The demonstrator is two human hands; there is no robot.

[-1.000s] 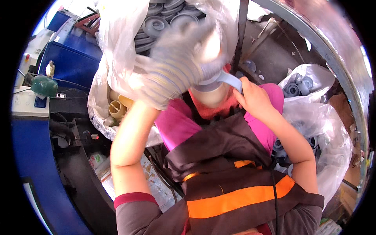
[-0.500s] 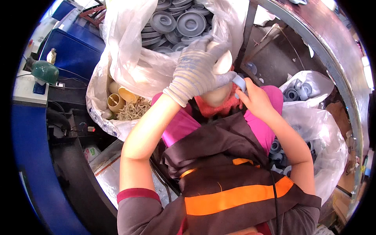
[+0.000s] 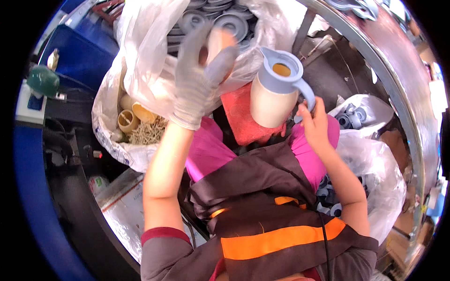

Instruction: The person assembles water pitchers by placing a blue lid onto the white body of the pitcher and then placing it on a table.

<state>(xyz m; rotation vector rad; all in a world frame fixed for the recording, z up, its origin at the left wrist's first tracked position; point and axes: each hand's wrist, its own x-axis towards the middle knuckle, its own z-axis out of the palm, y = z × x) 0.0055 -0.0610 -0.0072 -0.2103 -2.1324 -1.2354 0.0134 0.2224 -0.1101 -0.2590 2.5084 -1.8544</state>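
A cream jug (image 3: 273, 105) with a blue-grey collar, spout and handle stands upright or nearly so over the red surface between my knees. Its mouth shows a yellowish inside. My right hand (image 3: 313, 122), bare, is closed around the lower part of the jug's handle (image 3: 307, 93). To the left of the jug, my left hand (image 3: 197, 77), in a pale knitted glove, is raised before the plastic bag of discs. Between its fingers and thumb is a pale beige piece (image 3: 219, 42), too smeared by motion to name.
Grey round discs (image 3: 230, 27) fill a large plastic bag (image 3: 154, 65) ahead. Left of my knees, a sack (image 3: 107, 122) holds yellowish cups and pale scraps. Bags of blue-grey parts (image 3: 352, 116) lie at right, inside a curved metal frame edge (image 3: 375, 56). A red block (image 3: 243, 124) sits between my knees.
My left hand has moved left and up, away from the jug, carrying the beige piece. The jug's collar and mouth are now uncovered. My right hand has shifted slightly right and down.
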